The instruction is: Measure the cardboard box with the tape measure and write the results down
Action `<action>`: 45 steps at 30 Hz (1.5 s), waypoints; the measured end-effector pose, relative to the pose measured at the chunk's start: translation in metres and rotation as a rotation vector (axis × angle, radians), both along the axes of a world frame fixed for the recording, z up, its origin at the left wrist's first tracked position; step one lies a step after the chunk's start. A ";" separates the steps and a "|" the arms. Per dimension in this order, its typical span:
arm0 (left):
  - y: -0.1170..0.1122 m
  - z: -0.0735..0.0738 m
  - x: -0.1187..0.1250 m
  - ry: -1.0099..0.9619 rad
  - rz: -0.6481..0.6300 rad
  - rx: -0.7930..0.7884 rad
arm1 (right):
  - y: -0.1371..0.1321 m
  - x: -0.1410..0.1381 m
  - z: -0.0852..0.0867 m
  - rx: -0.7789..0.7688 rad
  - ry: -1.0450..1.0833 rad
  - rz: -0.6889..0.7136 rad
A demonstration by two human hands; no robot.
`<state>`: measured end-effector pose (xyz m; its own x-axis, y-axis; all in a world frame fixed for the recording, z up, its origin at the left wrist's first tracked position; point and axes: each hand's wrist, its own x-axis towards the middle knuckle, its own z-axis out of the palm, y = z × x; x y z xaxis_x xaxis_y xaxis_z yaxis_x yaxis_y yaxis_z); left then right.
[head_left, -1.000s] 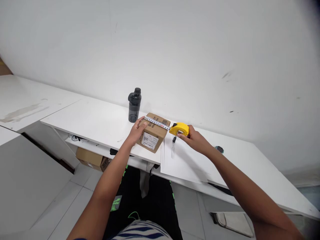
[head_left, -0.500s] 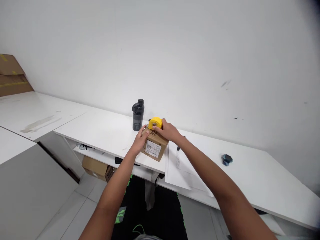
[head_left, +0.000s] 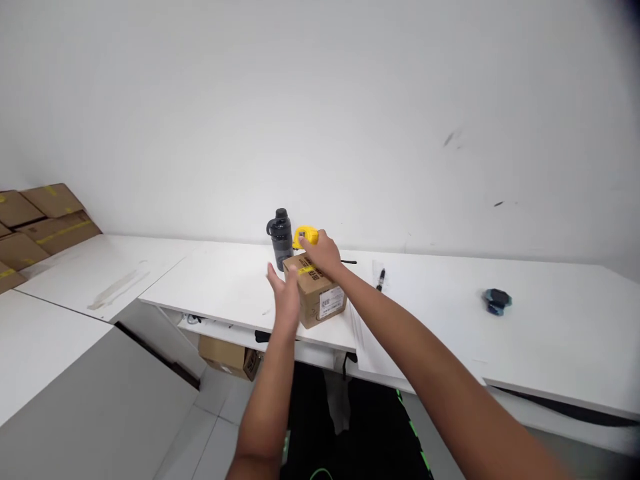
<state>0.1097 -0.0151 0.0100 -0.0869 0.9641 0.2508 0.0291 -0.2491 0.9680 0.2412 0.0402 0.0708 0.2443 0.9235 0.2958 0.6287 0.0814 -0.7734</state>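
Observation:
A small brown cardboard box with a white label stands near the front edge of the white table. My right hand is closed on a yellow tape measure at the box's far top edge. Just in front of the box's left side is my left hand, raised with its fingers apart and holding nothing. A dark grey bottle stands right behind the box.
A black pen and white paper sheets lie right of the box. A dark blue object sits farther right. Cardboard boxes are stacked at far left, another box is under the table.
The tape, stretched across the box top a second ago, has gone back in as my right hand carried the measure left. My left hand let go of the box. The view swung left.

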 end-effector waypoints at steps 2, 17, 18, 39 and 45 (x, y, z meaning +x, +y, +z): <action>0.031 0.021 -0.005 -0.014 0.096 0.048 | -0.004 0.001 0.000 0.019 -0.117 -0.036; 0.097 0.014 -0.005 -0.154 -0.252 -0.153 | -0.017 -0.005 0.009 -0.013 -0.470 0.008; 0.097 0.015 -0.004 -0.149 -0.236 -0.159 | -0.020 -0.005 0.011 -0.008 -0.484 0.017; 0.089 0.018 -0.004 -0.115 -0.218 -0.157 | -0.165 0.002 -0.049 -0.027 -0.140 -0.257; 0.085 0.019 -0.005 -0.124 -0.200 -0.130 | -0.145 0.003 -0.022 -0.169 -0.312 -0.160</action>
<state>0.1049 0.0701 0.0292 0.0866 0.9887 0.1226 -0.1287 -0.1109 0.9855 0.2437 -0.1043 0.0490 0.3113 0.9232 0.2255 0.8301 -0.1486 -0.5374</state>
